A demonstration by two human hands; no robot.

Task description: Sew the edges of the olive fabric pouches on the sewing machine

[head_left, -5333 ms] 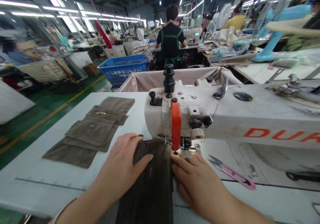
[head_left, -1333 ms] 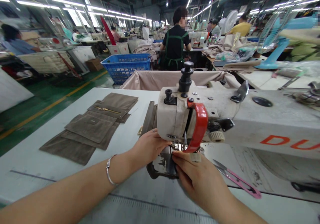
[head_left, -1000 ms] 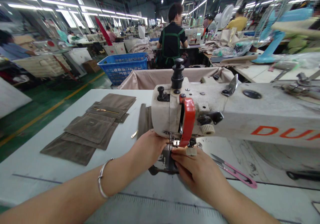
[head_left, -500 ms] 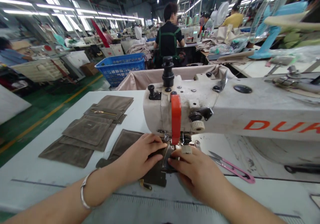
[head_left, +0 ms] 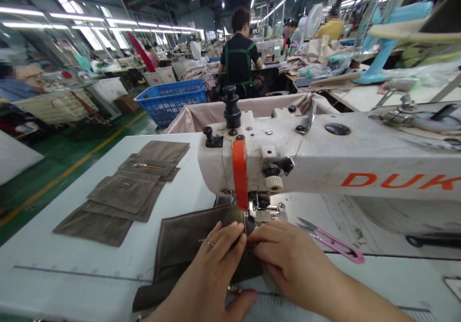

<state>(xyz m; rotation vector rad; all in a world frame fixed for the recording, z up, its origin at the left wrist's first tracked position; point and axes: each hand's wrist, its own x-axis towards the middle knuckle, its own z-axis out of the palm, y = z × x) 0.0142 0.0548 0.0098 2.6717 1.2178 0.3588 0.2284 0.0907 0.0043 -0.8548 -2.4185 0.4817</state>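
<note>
A dark brown fabric piece (head_left: 180, 240) with a folded, seamed edge lies under the sewing machine's (head_left: 309, 154) presser foot. My left hand (head_left: 216, 269) rests on it just left of the needle area, fingers stretched out flat and thumb spread away. Near that thumb a small brass zipper pull (head_left: 234, 289) shows. My right hand (head_left: 288, 255) is closed at the fabric's right edge, in front of the foot, thumb and fingers pinching it. The fingertips of both hands nearly meet. Part of the fabric is hidden under the hands.
On the table's left lie finished-looking brown pieces (head_left: 126, 187), one with a zipper. Pink-handled thread snips (head_left: 334, 243) lie right of the needle. Behind the machine are a cloth-lined bin (head_left: 201, 115) and a blue basket (head_left: 173, 99). A person (head_left: 239, 55) sits farther back.
The fabric piece has turned and spread out toward the front left. My left hand has come nearer and rotated, fingers now pointing at the needle. My right hand stays near the foot.
</note>
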